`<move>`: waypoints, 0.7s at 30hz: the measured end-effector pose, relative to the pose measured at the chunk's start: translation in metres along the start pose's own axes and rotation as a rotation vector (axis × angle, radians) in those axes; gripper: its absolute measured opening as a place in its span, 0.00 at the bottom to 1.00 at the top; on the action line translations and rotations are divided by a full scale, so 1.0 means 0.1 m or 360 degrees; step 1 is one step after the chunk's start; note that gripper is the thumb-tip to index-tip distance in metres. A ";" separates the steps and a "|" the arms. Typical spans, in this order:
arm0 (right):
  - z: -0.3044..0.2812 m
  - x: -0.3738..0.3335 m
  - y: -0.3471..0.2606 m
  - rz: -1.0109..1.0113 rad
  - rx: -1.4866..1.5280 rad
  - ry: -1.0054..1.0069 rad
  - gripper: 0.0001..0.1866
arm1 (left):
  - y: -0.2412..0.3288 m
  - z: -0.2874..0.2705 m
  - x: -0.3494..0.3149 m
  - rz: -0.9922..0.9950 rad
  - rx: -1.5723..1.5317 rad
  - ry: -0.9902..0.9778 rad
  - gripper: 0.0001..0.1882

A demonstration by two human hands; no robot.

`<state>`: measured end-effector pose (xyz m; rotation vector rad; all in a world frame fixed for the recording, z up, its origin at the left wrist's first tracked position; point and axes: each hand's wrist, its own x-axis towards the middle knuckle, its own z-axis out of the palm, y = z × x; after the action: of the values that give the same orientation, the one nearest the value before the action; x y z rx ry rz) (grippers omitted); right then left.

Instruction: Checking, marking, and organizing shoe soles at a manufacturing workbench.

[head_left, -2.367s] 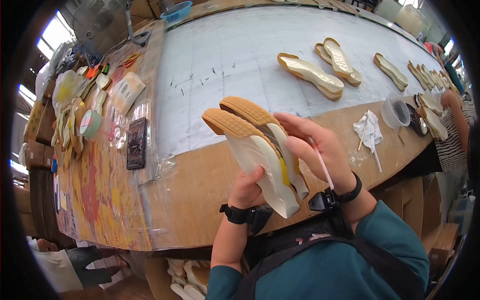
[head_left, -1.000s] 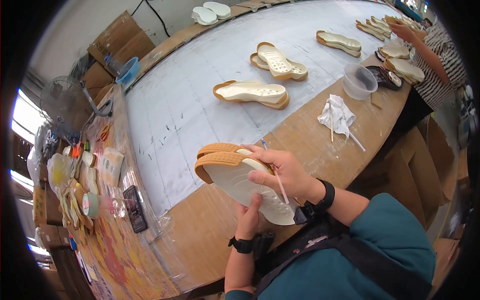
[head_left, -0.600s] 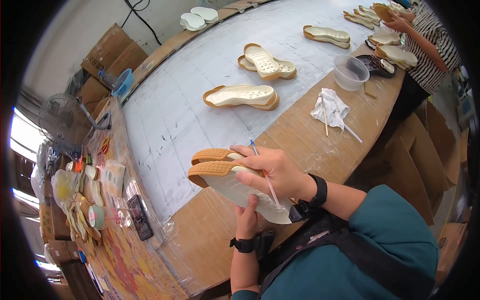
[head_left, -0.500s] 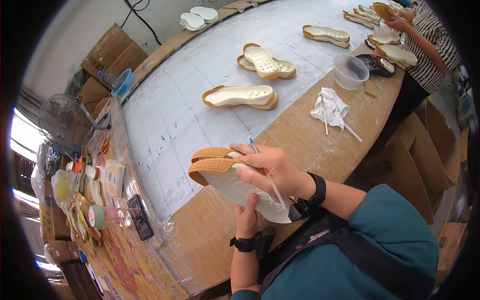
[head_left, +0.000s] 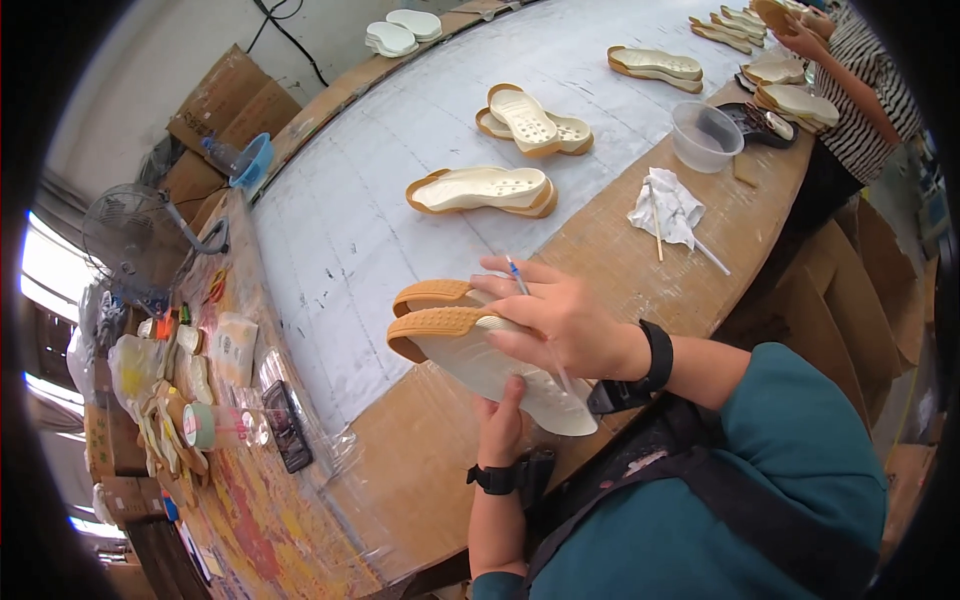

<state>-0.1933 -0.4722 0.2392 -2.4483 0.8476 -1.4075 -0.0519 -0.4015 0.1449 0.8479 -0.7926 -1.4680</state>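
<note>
A pair of shoe soles, white with tan rims, is held together above the table's near edge. The nearer sole (head_left: 480,372) turns its white face toward me, and part of the farther sole (head_left: 430,292) shows behind it. My left hand (head_left: 500,425) grips the nearer sole from below, thumb on its white face. Across the top, my right hand (head_left: 570,318) has its fingers over the soles' upper edges. A clear pen (head_left: 517,275) with a blue end is tucked between those fingers. Parts of the right fingertips are hidden behind the soles.
White-and-tan soles (head_left: 480,190) lie in pairs on the pale table sheet (head_left: 330,230). To the right are a clear plastic tub (head_left: 706,137) and crumpled tissue (head_left: 667,208) with sticks. A phone (head_left: 287,425) and bottle (head_left: 215,425) lie left. A co-worker in stripes (head_left: 868,90) stands far right.
Both hands and the soles have shifted slightly to the right in the picture. My right fingers have moved on the soles, and less of the pen's blue end sticks out past them.
</note>
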 end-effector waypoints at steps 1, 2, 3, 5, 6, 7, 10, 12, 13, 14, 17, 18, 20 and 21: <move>0.02 -0.05 0.00 0.0194 0.0277 0.0011 0.13 | 0.01 0.04 0.00 0.0009 -0.0046 -0.0035 0.25; 0.02 -0.06 -0.05 0.0194 0.0290 0.0010 0.13 | 0.02 0.04 -0.01 0.0014 -0.0090 -0.0057 0.25; -0.01 -0.06 -0.11 0.0383 0.0475 -0.0055 0.16 | 0.04 0.02 -0.01 0.0013 -0.0082 -0.0046 0.25; -0.01 -0.07 -0.15 0.0574 0.0665 -0.0123 0.20 | 0.05 0.00 0.00 -0.0066 -0.0244 -0.0068 0.25; 0.01 -0.09 -0.14 0.0645 0.0873 -0.0067 0.21 | 0.06 0.00 -0.01 -0.0068 -0.0241 -0.0063 0.25; 0.03 -0.10 -0.14 0.0714 0.1080 -0.0011 0.23 | 0.06 0.01 -0.01 -0.0073 -0.0248 -0.0035 0.25; 0.04 -0.13 -0.02 0.1081 0.1597 0.0061 0.24 | 0.05 -0.01 0.00 -0.0143 -0.0305 0.0005 0.25; -0.02 -0.11 0.04 0.1160 0.1507 -0.0077 0.23 | 0.02 -0.03 -0.01 -0.0207 -0.0377 -0.0011 0.25; -0.07 -0.11 0.09 0.1244 0.1416 -0.0205 0.22 | 0.00 -0.10 -0.03 -0.0305 -0.0390 -0.0015 0.26; -0.07 -0.17 0.18 0.1067 0.1158 -0.0176 0.19 | -0.07 -0.10 0.00 -0.0419 -0.0426 -0.0069 0.26; -0.13 0.03 0.07 0.0871 0.0894 -0.0416 0.18 | -0.11 -0.38 -0.08 -0.0518 -0.0507 -0.0123 0.29; -0.07 0.03 0.09 0.0770 0.0756 -0.0461 0.18 | -0.01 -0.30 -0.11 -0.0585 -0.0625 -0.0084 0.30; 0.10 0.02 0.08 0.0668 0.0748 -0.0329 0.17 | 0.12 -0.20 -0.14 -0.0367 -0.0369 0.0076 0.29; 0.11 0.00 0.11 0.0676 0.0698 -0.0329 0.17 | 0.09 -0.17 -0.11 -0.0376 -0.0398 0.0036 0.29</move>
<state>-0.1884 -0.4825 0.2291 -1.9036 0.8399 -1.0343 -0.0322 -0.3913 0.1443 0.7843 -0.4894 -1.7215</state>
